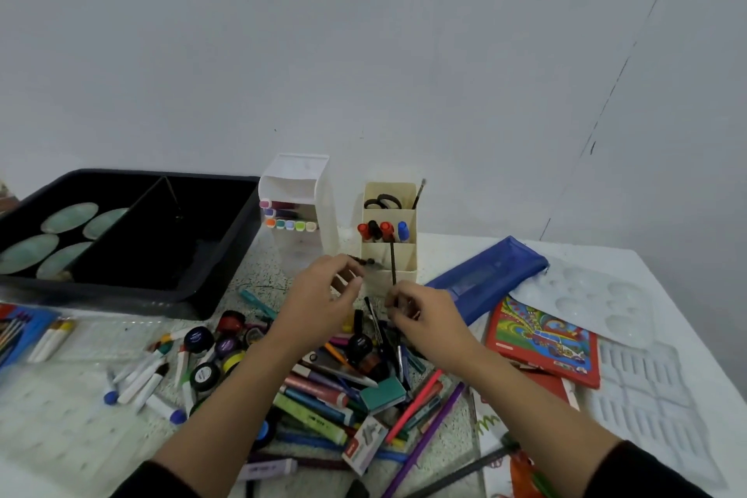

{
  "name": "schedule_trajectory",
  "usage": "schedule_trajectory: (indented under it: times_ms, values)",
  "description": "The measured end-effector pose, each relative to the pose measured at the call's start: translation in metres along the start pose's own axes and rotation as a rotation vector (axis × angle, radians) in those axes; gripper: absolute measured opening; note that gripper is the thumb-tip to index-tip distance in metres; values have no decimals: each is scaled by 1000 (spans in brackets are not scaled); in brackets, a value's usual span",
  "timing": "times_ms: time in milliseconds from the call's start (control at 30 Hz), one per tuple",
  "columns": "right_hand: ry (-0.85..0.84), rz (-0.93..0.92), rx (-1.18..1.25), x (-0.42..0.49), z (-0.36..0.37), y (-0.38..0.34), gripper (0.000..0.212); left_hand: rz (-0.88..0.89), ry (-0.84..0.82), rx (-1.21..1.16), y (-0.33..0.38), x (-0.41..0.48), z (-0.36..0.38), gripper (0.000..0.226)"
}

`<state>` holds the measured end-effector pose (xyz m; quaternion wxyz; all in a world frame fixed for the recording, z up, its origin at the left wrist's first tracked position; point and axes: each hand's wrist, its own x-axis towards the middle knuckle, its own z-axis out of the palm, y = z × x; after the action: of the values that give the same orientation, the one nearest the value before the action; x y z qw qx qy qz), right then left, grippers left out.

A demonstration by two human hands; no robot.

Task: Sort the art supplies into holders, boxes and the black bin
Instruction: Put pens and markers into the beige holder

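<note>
My right hand [420, 311] pinches a thin dark paintbrush [393, 261] that stands upright, its top in front of the cream compartment holder [406, 255]. My left hand [323, 295] grips another dark brush [366, 261] that points right toward the holder's front compartment. The holder has scissors [383, 200] at the back and red, black and blue markers [384, 230] in the middle row. A white marker holder [299, 206] stands to its left. The black bin [161, 287] sits at far left. A pile of pens, markers and paint jars [323, 384] lies under my forearms.
Round green palettes [68, 232] lie in the bin's left section. A blue pencil case [485, 279], a red colourful box [543, 340] and clear plastic palettes [598, 303] lie to the right. White markers [141, 376] and a brush pack [16, 332] lie to the left. A wall stands behind.
</note>
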<state>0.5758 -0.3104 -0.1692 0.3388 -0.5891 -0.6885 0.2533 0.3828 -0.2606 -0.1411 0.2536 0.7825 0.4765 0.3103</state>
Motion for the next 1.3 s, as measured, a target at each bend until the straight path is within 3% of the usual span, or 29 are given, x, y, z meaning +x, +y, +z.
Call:
schedule_trajectory:
  times_ms: [67,200,367,500,600,867,1000,1067,1167,1233,1300]
  values:
    - [33,28,127,3,-12,-8,13,4,2,-8,1,5,-5,8]
    - [-1,25,479,23,-57,-42,28,-29,12,-59,8,15,-15,6]
    - [-33,12,794,64,-102,-56,34,-83,-99,4,7,28,-12,28]
    - [-10,196,874,97,-108,-54,54,-44,-137,32,4,33,-5,29]
    - [45,312,908,116,-104,-55,57,-11,-104,20,3,38,-3,19]
    - [113,492,918,138,-113,-61,51,23,-126,8,-8,46,-3,17]
    - [286,436,1027,122,-116,-52,32,52,-124,36,-10,44,-7,17]
    - [410,355,946,105,-112,-43,22,74,-117,55,-7,42,-10,19]
    - [452,239,562,66,-91,-23,24,97,-87,41,-5,34,-13,31]
    - [330,142,271,39,-72,-9,25,108,-45,39,-5,25,-13,33]
    - [72,66,33,18,-52,-1,22,103,26,22,-7,15,-12,29]
